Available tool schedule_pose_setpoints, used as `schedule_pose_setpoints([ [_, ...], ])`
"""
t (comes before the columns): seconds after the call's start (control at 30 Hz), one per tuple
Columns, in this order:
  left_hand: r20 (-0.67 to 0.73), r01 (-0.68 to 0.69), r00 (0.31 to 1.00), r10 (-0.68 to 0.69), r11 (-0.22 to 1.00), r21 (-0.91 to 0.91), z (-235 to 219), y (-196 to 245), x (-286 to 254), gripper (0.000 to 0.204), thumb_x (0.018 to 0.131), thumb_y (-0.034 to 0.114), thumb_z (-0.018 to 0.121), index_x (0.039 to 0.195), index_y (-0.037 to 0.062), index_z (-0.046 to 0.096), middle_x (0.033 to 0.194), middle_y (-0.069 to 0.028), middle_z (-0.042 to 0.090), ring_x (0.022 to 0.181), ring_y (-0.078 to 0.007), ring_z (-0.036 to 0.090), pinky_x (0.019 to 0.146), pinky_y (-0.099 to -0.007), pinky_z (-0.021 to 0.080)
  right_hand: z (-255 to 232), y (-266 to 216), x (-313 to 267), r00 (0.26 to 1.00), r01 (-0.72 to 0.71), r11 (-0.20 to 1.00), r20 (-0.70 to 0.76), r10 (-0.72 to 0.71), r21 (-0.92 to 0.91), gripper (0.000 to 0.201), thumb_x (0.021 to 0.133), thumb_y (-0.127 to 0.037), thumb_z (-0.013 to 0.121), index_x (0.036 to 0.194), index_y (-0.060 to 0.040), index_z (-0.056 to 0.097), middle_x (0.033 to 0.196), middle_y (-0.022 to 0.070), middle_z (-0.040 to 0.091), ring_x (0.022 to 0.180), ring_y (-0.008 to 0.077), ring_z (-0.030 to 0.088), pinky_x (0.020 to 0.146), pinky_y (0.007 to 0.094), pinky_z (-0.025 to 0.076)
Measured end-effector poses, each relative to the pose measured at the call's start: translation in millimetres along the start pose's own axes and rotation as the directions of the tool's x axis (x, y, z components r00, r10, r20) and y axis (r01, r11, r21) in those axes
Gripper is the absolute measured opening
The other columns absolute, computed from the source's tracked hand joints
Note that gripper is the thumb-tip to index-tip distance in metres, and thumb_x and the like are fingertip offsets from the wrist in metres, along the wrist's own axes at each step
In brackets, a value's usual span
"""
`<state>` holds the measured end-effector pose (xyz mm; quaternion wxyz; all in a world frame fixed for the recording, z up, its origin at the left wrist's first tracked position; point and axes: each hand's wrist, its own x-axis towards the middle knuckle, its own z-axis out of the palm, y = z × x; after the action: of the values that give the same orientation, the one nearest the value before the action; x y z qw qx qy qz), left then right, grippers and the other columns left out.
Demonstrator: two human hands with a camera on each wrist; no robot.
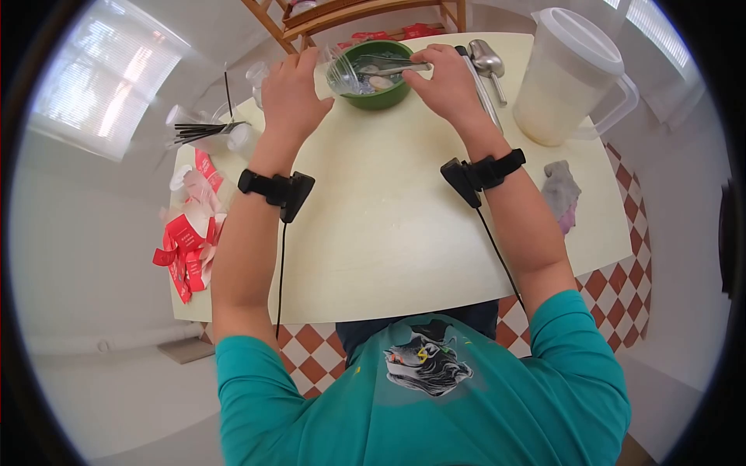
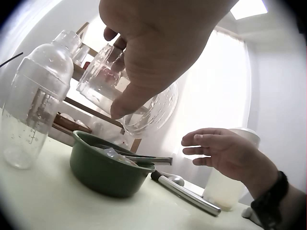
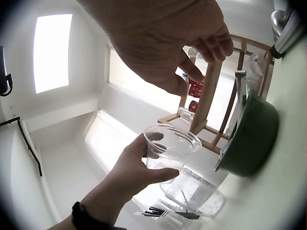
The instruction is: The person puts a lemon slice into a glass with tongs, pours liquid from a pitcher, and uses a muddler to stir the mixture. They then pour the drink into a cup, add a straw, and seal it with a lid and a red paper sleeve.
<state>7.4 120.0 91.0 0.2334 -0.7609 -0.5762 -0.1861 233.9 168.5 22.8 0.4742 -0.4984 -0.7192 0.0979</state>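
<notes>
A clear plastic cup (image 1: 342,76) is held by its side in my left hand (image 1: 294,101), at the left of a green bowl (image 1: 378,100). In the left wrist view the cup (image 2: 156,111) is tilted above the bowl (image 2: 106,172). Metal tongs (image 2: 156,159) lie across the bowl, over clear pieces. My right hand (image 1: 452,87) is at the bowl's right; in the left wrist view this hand (image 2: 225,152) has extended fingers, holds nothing and is apart from the tongs. The right wrist view shows the cup's round open rim (image 3: 175,136).
A clear shaker (image 2: 41,91) stands left of the bowl. Black straws (image 1: 203,132) and torn red-and-white packaging (image 1: 189,233) are at the left. To the right are a metal scoop (image 1: 486,59), a black-ended metal tool (image 1: 483,93), a lidded pitcher (image 1: 561,81) and a grey cloth (image 1: 559,190).
</notes>
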Motion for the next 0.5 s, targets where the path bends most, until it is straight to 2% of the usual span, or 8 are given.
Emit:
schedule_pose_setpoints([
  [0.07,0.035,0.099,0.995,-0.097,0.991,-0.087,-2,6,-15,0.074,0.059,0.012,0.08,0.126,0.01,0.05,0.115,-0.0109,0.058,0.11,-0.0276,0.054,0.093,-0.0373,0.044,-1,0,0,1.0,0.008,1.0,0.01,-0.009,0.009,0.037,0.077,-0.032,0.07,0.104,-0.007,0.068,0.12,0.0158,0.056,0.112,0.0313,0.053,0.094,0.0401,0.045],
  [0.1,0.134,0.215,0.975,-0.177,0.907,-0.362,2,6,-25,0.075,0.06,0.012,0.081,0.127,0.0071,0.049,0.119,-0.012,0.057,0.114,-0.0264,0.052,0.095,-0.0365,0.043,-1,0,0,1.0,0.01,1.0,0.013,-0.01,0.009,0.037,0.077,-0.032,0.07,0.104,-0.007,0.068,0.12,0.0158,0.056,0.112,0.0313,0.053,0.094,0.0401,0.045],
  [0.13,0.249,0.332,0.942,-0.226,0.734,-0.592,8,7,-37,0.077,0.061,0.013,0.082,0.129,0.0042,0.047,0.123,-0.0131,0.056,0.118,-0.0252,0.051,0.097,-0.0356,0.042,0,0,0,1.0,0.0,1.0,0.021,0.0,0.01,0.037,0.077,-0.032,0.07,0.104,-0.007,0.068,0.12,0.0158,0.056,0.112,0.0313,0.053,0.094,0.0402,0.045],
  [0.17,0.248,0.335,0.941,-0.23,0.733,-0.593,17,8,-48,0.077,0.061,0.013,0.082,0.129,0.0042,0.047,0.123,-0.0131,0.056,0.118,-0.0252,0.051,0.097,-0.0356,0.042,2,-1,0,1.0,-0.01,1.0,0.026,0.01,0.01,0.037,0.076,-0.032,0.07,0.104,-0.0071,0.068,0.12,0.0158,0.056,0.112,0.0314,0.053,0.094,0.0402,0.045],
  [0.23,0.424,0.494,0.869,-0.256,0.391,-0.777,35,11,-70,0.083,0.062,0.01,0.082,0.133,0.0,0.04,0.128,-0.0133,0.053,0.123,-0.0245,0.048,0.099,-0.0367,0.04,4,-3,-2,1.0,-0.002,1.0,0.028,0.002,-0.003,0.037,0.076,-0.032,0.07,0.104,-0.0071,0.068,0.12,0.0156,0.056,0.111,0.0315,0.053,0.094,0.0403,0.044],
  [0.27,0.423,0.495,0.868,-0.259,0.388,-0.778,40,15,-78,0.083,0.062,0.01,0.082,0.133,0.0,0.04,0.128,-0.0133,0.053,0.123,-0.0245,0.048,0.099,-0.0367,0.04,4,-4,-2,1.0,0.003,1.0,0.025,-0.003,-0.016,0.037,0.076,-0.032,0.071,0.104,-0.007,0.068,0.12,0.0154,0.056,0.111,0.0316,0.053,0.094,0.0404,0.044],
  [0.33,0.525,0.553,0.821,-0.225,0.083,-0.829,45,23,-90,0.089,0.062,0.008,0.082,0.136,-0.0015,0.034,0.131,-0.0154,0.051,0.123,-0.0263,0.048,0.099,-0.0395,0.039,2,-6,-3,0.999,0.007,1.0,0.036,-0.006,-0.027,0.037,0.077,-0.031,0.071,0.104,-0.006,0.068,0.12,0.0157,0.057,0.112,0.0314,0.053,0.095,0.0397,0.044],
  [0.5,0.564,0.585,0.803,-0.192,0.074,-0.808,47,33,-107,0.09,0.06,0.005,0.082,0.136,0.0001,0.034,0.131,-0.0171,0.05,0.124,-0.0266,0.047,0.101,-0.0395,0.038,9,3,-3,0.999,0.036,0.999,0.03,-0.035,-0.037,0.036,0.076,-0.032,0.071,0.103,-0.0087,0.069,0.119,0.0144,0.057,0.111,0.0313,0.053,0.095,0.0404,0.044],
])
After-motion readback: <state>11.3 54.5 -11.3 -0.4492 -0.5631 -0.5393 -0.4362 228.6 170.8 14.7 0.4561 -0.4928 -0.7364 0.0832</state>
